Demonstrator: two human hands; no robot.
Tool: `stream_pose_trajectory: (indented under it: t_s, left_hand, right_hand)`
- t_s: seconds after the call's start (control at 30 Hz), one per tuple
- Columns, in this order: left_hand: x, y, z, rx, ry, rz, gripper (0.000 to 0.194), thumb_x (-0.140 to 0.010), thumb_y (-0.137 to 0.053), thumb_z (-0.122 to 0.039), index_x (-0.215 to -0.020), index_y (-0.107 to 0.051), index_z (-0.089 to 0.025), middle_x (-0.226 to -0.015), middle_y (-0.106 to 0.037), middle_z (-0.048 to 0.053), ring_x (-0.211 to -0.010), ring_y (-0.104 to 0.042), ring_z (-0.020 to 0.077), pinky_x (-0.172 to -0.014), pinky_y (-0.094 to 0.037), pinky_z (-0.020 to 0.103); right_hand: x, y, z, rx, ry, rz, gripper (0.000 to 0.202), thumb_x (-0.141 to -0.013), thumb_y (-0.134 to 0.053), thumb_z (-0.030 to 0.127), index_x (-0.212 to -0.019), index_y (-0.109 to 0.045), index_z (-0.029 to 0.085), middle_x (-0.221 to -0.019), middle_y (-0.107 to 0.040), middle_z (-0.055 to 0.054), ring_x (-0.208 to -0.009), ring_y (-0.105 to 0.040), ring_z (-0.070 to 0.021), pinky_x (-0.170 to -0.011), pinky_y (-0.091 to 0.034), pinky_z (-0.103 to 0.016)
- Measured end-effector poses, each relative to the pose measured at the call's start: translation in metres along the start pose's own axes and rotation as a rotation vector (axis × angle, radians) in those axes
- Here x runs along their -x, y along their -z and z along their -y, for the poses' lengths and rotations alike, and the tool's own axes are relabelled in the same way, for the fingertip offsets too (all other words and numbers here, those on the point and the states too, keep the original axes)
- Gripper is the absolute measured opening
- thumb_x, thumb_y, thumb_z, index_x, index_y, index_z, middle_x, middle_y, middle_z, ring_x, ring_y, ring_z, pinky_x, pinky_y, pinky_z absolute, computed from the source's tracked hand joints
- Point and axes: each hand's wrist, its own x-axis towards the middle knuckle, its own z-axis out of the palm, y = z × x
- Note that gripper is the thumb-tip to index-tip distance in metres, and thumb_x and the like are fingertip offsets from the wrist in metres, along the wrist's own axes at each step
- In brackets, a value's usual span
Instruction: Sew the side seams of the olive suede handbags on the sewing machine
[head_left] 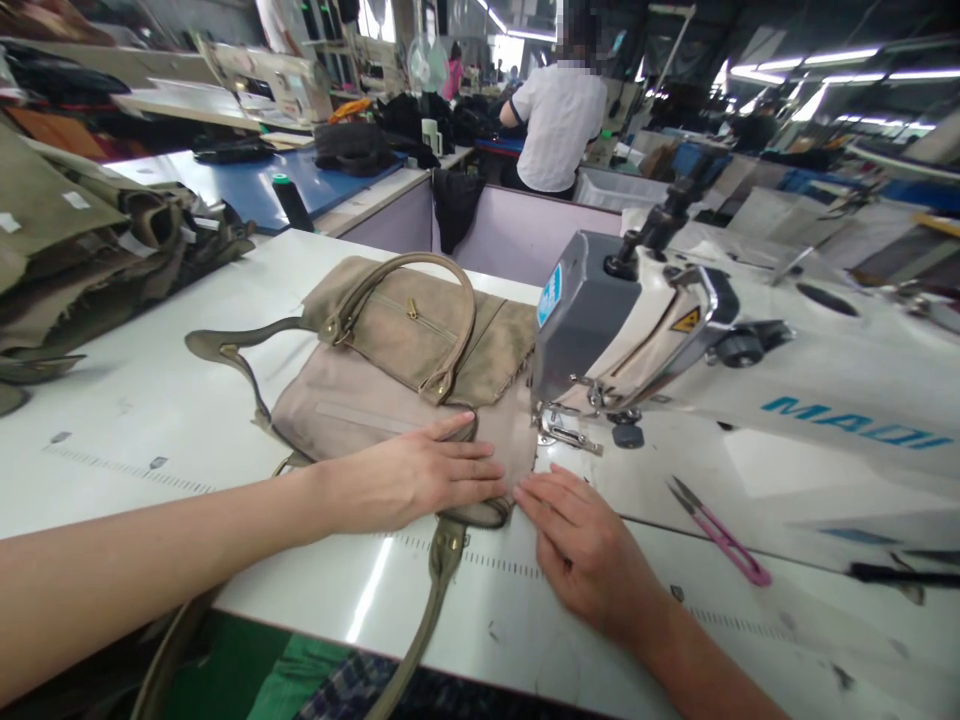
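Note:
A khaki handbag (375, 375) lies spread on the white sewing table, its looped handle upward and a small zipper pull on its outer panel. Pale lining fabric shows on the near half. My left hand (420, 470) rests flat on that lining, fingers stretched toward the right edge. At the bag's lower right edge, my right hand (577, 540) pinches the fabric border between thumb and fingers. The presser foot (562, 430) of the sewing machine (720, 340) stands just beyond, beside the bag's right edge. A second strap (431, 590) hangs over the table's front edge.
Pink-handled thread snips (724, 535) lie right of my right hand. Stacked khaki pieces (90, 240) fill the left side, near a dark thread cone (292, 203). A person in a white shirt (559, 125) works farther back, beyond a lilac partition (525, 235).

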Motion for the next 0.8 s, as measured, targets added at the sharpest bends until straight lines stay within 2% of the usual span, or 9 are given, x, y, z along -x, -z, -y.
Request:
stream_pose_trajectory:
  t_s: [0.17,0.3,0.43,0.53,0.67,0.8]
  left_hand:
    - [-0.010,-0.002,0.020,0.018,-0.006,-0.023,0.046,-0.101,-0.031,-0.017,-0.146,-0.039,-0.021,-0.147,-0.047,0.004,-0.142,-0.034,0.0216,-0.122,-0.003,0.048]
    - [-0.019,0.004,0.029,0.032,0.023,-0.005,0.046,-0.099,-0.034,-0.012,-0.144,-0.043,-0.020,-0.147,-0.047,0.003,-0.141,-0.037,0.0235,-0.121,-0.004,0.052]
    - [-0.029,0.008,0.037,0.016,0.064,-0.008,0.045,-0.098,-0.036,-0.013,-0.143,-0.044,-0.020,-0.147,-0.046,0.006,-0.141,-0.037,0.0228,-0.121,-0.009,0.050]
    - [-0.038,0.006,0.047,-0.001,0.064,-0.042,0.045,-0.097,-0.038,-0.012,-0.141,-0.046,-0.017,-0.148,-0.045,0.007,-0.141,-0.037,0.0232,-0.120,-0.014,0.048]
    - [-0.046,-0.001,0.060,0.000,0.069,-0.124,0.047,-0.094,-0.040,-0.009,-0.139,-0.049,-0.018,-0.144,-0.051,0.007,-0.137,-0.043,0.0225,-0.120,-0.017,0.046]
    - [-0.050,-0.010,0.065,-0.011,0.089,-0.218,0.047,-0.091,-0.045,-0.009,-0.137,-0.050,-0.017,-0.141,-0.054,0.009,-0.135,-0.045,0.0212,-0.120,-0.016,0.043]
  right_hand:
    - [-0.005,-0.003,-0.011,0.026,-0.041,-0.015,0.048,-0.081,-0.043,0.003,-0.126,-0.059,0.010,-0.116,-0.066,-0.015,-0.113,-0.058,-0.0265,-0.103,-0.048,-0.056]
    - [-0.007,-0.005,-0.013,0.063,-0.108,0.033,0.050,-0.080,-0.045,0.007,-0.129,-0.056,0.006,-0.124,-0.062,-0.018,-0.120,-0.054,-0.0291,-0.107,-0.044,-0.057]
    - [-0.005,-0.008,-0.014,0.117,-0.176,0.076,0.056,-0.081,-0.045,0.009,-0.137,-0.048,0.002,-0.136,-0.053,-0.020,-0.130,-0.045,-0.0316,-0.109,-0.042,-0.056]
    - [-0.003,-0.009,-0.014,0.126,-0.201,0.075,0.055,-0.083,-0.045,0.010,-0.137,-0.047,0.001,-0.139,-0.051,-0.020,-0.133,-0.042,-0.0313,-0.110,-0.042,-0.054]
    - [-0.002,-0.010,-0.013,0.135,-0.206,0.052,0.051,-0.085,-0.044,0.010,-0.134,-0.051,0.002,-0.136,-0.053,-0.019,-0.130,-0.044,-0.0303,-0.109,-0.044,-0.053]
    - [-0.002,-0.011,-0.012,0.156,-0.186,0.016,0.048,-0.086,-0.043,0.009,-0.133,-0.052,0.003,-0.133,-0.056,-0.019,-0.128,-0.047,-0.0302,-0.106,-0.047,-0.053]
